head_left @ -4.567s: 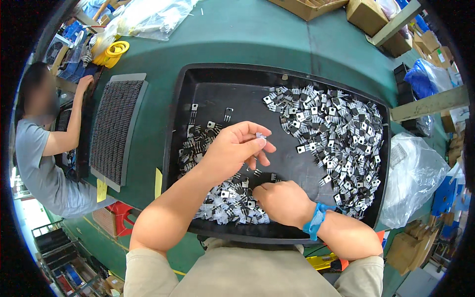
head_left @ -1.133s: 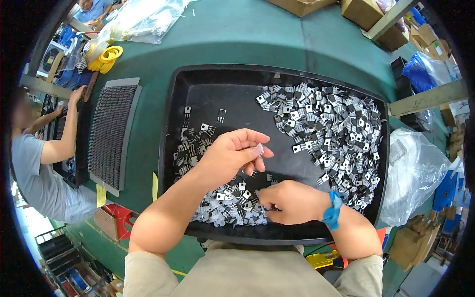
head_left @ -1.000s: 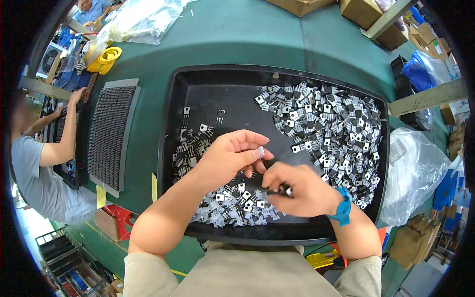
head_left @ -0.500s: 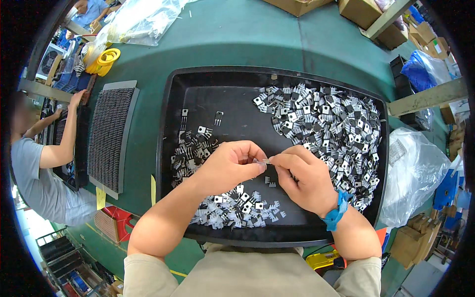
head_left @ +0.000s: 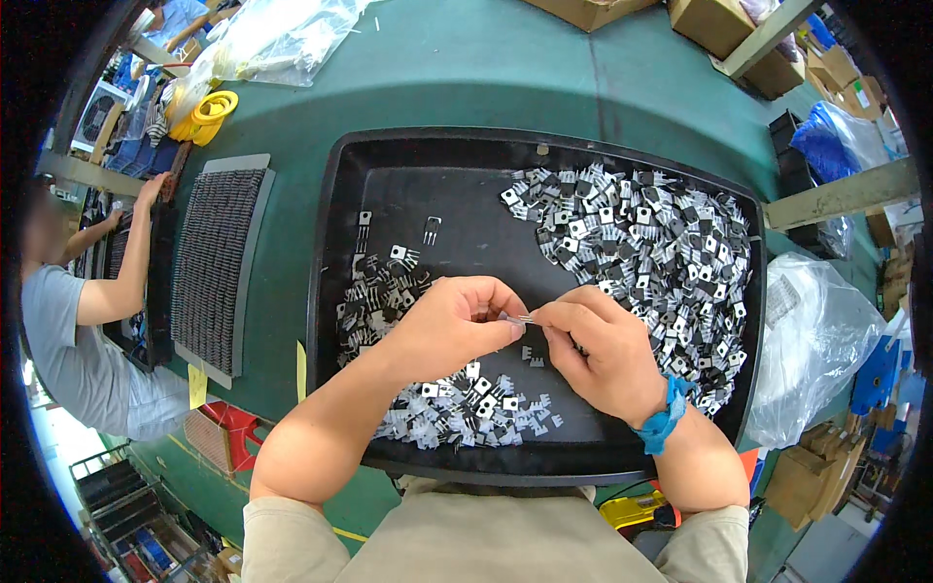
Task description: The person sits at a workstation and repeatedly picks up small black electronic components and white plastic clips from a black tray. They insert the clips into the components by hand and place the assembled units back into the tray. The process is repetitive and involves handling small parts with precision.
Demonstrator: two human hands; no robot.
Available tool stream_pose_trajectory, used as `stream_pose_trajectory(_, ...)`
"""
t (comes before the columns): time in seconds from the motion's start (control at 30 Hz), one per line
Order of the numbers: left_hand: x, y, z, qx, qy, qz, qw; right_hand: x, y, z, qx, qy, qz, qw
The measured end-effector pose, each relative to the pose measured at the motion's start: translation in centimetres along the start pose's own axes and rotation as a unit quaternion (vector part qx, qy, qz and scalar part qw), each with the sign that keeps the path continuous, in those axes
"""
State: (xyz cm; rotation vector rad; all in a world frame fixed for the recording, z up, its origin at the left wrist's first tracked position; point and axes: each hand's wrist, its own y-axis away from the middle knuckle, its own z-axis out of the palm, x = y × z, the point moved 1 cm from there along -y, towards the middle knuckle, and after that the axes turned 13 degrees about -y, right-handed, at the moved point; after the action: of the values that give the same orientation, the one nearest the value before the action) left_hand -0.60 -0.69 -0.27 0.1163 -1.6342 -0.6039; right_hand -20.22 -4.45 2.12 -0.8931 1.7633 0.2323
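Observation:
My left hand (head_left: 465,321) and my right hand (head_left: 595,342) meet above the middle of a black tray (head_left: 452,202), fingertips almost touching. Thin metal legs of a transistor (head_left: 525,319) show between them; the fingers hide its body. My right thumb and forefinger pinch at these legs. Pinched in my left fingertips is a small translucent plastic piece (head_left: 506,317), partly hidden. Beneath my left forearm lies a pile of white comb-like plastic pieces and transistors (head_left: 457,413). More black transistors (head_left: 374,301) lie left of my left hand. A large heap of transistors (head_left: 651,262) fills the tray's right side.
Left of the tray stands a grey rack with dense dark rows (head_left: 219,272). Further left, a person (head_left: 92,311) works at another tray. A clear plastic bag (head_left: 807,340) lies against the tray's right side. Cardboard boxes (head_left: 709,29) stand at the far right.

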Motion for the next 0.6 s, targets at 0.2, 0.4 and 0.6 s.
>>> stream_pose_trajectory(0.2, -0.08, -0.05, 0.12, -0.005, -0.042, 0.0, 0.999, -0.08, 0.02, 0.1, -0.007, 0.002, 0.008, 1.0)
stream_pose_trajectory(0.4, -0.45, -0.11, 0.16, -0.008, -0.04, 0.006, 0.999, 0.0, 0.08, 0.2, -0.018, 0.007, 0.005, 1.0)
stream_pose_trajectory(0.6, -0.67, -0.2, 0.31, -0.007, -0.073, -0.009, 0.997, 0.13, 0.19, 0.45, -0.053, 0.024, 0.025, 0.998)
